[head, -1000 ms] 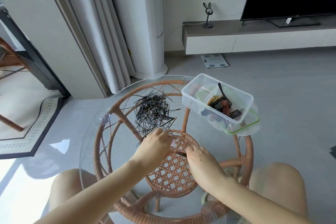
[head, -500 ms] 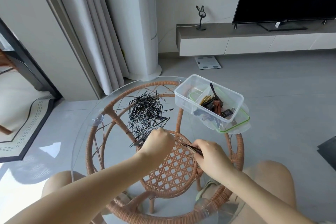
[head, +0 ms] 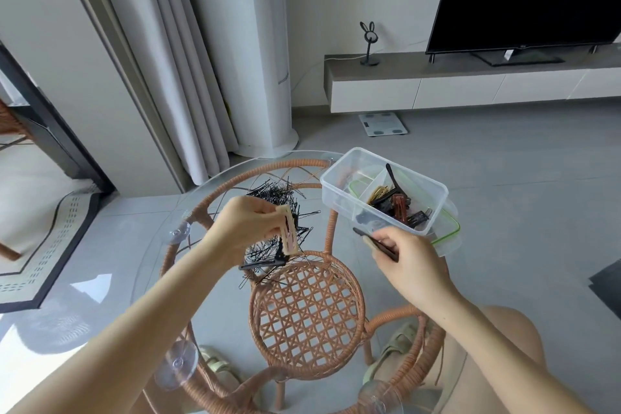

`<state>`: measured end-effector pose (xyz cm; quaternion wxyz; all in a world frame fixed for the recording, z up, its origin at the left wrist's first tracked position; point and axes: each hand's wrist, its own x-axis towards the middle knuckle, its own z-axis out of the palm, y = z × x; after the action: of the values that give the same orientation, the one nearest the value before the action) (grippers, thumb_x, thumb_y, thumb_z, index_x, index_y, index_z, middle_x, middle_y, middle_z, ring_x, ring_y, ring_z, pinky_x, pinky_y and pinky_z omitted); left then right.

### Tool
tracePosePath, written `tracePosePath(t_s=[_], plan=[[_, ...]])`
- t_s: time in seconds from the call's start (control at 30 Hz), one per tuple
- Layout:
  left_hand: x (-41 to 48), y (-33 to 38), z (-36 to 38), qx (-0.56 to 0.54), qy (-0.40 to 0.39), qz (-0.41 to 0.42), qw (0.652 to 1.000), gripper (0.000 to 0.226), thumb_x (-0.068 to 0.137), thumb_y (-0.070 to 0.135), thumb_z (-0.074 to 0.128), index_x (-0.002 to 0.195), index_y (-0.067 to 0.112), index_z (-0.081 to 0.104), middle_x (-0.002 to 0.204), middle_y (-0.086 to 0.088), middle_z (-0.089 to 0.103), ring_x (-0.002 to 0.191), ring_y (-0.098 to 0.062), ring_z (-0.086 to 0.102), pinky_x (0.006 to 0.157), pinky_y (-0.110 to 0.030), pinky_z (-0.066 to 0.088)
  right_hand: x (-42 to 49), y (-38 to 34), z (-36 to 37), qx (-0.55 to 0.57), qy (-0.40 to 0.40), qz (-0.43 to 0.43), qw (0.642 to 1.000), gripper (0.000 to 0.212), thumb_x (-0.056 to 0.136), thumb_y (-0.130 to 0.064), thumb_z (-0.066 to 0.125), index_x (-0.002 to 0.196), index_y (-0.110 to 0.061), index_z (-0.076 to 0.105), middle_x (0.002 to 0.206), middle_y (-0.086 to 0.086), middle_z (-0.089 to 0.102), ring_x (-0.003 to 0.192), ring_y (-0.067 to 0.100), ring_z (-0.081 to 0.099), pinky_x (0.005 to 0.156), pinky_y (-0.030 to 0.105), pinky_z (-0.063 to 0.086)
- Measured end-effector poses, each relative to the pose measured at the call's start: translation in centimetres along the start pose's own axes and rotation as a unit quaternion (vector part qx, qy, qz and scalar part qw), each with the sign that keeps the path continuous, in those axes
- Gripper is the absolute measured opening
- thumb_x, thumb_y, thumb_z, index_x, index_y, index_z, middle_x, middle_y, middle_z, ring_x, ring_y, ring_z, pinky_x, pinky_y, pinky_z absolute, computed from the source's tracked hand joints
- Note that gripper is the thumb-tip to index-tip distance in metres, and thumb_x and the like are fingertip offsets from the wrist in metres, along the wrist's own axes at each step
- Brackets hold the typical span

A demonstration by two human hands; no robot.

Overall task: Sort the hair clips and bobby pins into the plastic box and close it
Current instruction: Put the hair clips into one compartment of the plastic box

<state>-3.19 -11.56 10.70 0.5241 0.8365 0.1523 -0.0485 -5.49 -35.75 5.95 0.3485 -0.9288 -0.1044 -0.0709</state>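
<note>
My left hand (head: 247, 227) holds a pale beige hair clip (head: 288, 232) above the pile of black bobby pins (head: 274, 208) on the glass table. A black clip (head: 260, 264) lies at the pile's near edge. My right hand (head: 408, 257) pinches a dark slim hair clip (head: 373, 242), just in front of the clear plastic box (head: 339, 191). The box stands open at the table's right edge, with dividers inside and several black, brown and gold clips (head: 395, 207) in it. Its green-rimmed lid (head: 448, 235) lies under the box.
The round glass tabletop (head: 161, 265) rests on a rattan frame (head: 307, 312) with suction cups. My knees and sandals show under the glass. Beyond are a curtain, a white column, a scale on the floor, a TV and a low cabinet.
Both hands rose from the table near the pile. The left hand lifted a beige clip, and the right hand carried its dark clip right and up toward the box.
</note>
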Motion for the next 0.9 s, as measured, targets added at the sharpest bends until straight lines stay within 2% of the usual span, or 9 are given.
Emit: tracePosePath(t_s=[0.07,0.17,0.27,0.37,0.57,0.63,0.7,0.8,0.9], plan=[[0.5,1.6,0.2,-0.120,-0.034,-0.039,0.991,0.003,0.074,0.011,0.072,0.073,0.009,0.071,0.065,-0.005,0.067,0.059,-0.012,0.055,0.064,-0.023,0.053,1.5,0.1,-1.3,0.024,0.066,0.023,0.997,0.018,0.079,-0.007,0.067,0.096,-0.013,0.068,0.076,-0.008,0.065,0.071,0.011,0.063,0.060,0.007,0.041],[1.1,5.4,2.2,-0.159,-0.081,-0.010,0.984,0.008,0.070,0.012,0.073,0.066,0.006,0.074,0.067,-0.007,0.063,0.062,-0.013,0.050,0.067,-0.024,0.046,4.3,0.4,-3.1,0.054,0.160,0.061,0.984,0.015,0.078,-0.006,0.066,0.092,-0.010,0.069,0.070,-0.006,0.065,0.062,0.014,0.062,0.064,0.024,0.049],[2.0,9.2,5.6,-0.182,-0.118,-0.004,0.976,0.013,0.073,0.004,0.071,0.060,0.004,0.070,0.077,-0.014,0.063,0.071,-0.019,0.055,0.079,-0.028,0.047,7.0,0.6,-4.2,0.047,0.150,0.097,0.983,0.016,0.082,-0.009,0.061,0.097,-0.004,0.065,0.076,0.011,0.071,0.067,0.032,0.068,0.073,0.044,0.055],[3.0,10.8,8.1,-0.203,-0.153,-0.033,0.967,0.006,0.079,-0.001,0.066,0.074,-0.003,0.063,0.089,-0.020,0.065,0.077,-0.025,0.064,0.082,-0.032,0.057,8.3,0.9,-4.8,-0.056,0.111,0.129,0.984,0.032,0.087,-0.017,0.056,0.110,0.006,0.060,0.102,0.024,0.069,0.099,0.038,0.062,0.090,0.043,0.048],[5.5,6.8,5.4,-0.045,-0.061,-0.036,0.996,0.012,0.082,0.000,0.053,0.077,0.001,0.063,0.078,-0.013,0.067,0.068,-0.018,0.066,0.072,-0.023,0.057,6.7,-1.5,-3.4,-0.096,0.188,0.026,0.977,0.018,0.086,0.000,0.047,0.084,0.007,0.063,0.078,0.024,0.067,0.076,0.040,0.059,0.067,0.042,0.050],[5.3,4.2,3.1,0.007,-0.023,-0.049,0.999,0.028,0.086,0.007,0.046,0.059,0.012,0.049,0.059,0.004,0.051,0.055,-0.010,0.052,0.054,-0.008,0.044,5.5,-2.9,-1.7,-0.067,0.140,-0.025,0.988,0.015,0.086,-0.002,0.053,0.086,0.002,0.067,0.080,0.018,0.070,0.076,0.034,0.063,0.068,0.033,0.050],[5.0,1.0,0.8,0.121,-0.013,-0.004,0.993,0.031,0.087,0.014,0.046,0.057,0.017,0.045,0.058,0.008,0.043,0.060,-0.014,0.048,0.046,-0.012,0.036,4.2,-4.2,0.9,-0.045,0.043,-0.088,0.994,0.013,0.085,-0.006,0.059,0.093,-0.003,0.069,0.088,0.011,0.072,0.079,0.024,0.065,0.074,0.027,0.050],[3.5,-2.8,-1.9,0.304,0.002,0.040,0.952,0.016,0.081,0.012,0.055,0.072,0.011,0.068,0.071,-0.001,0.063,0.069,-0.022,0.061,0.055,-0.028,0.051,2.8,-5.6,5.6,-0.060,-0.092,-0.138,0.984,0.020,0.086,-0.019,0.062,0.102,-0.007,0.067,0.100,0.006,0.069,0.091,0.020,0.062,0.094,0.041,0.048],[2.4,-5.6,-3.4,0.272,0.043,0.048,0.960,0.016,0.076,0.005,0.060,0.075,0.013,0.074,0.083,0.003,0.066,0.068,-0.019,0.062,0.061,-0.029,0.051,2.5,-6.5,9.4,-0.133,-0.120,-0.139,0.974,0.029,0.088,-0.027,0.060,0.111,-0.010,0.061,0.110,0.003,0.062,0.103,0.021,0.056,0.093,0.035,0.043]])
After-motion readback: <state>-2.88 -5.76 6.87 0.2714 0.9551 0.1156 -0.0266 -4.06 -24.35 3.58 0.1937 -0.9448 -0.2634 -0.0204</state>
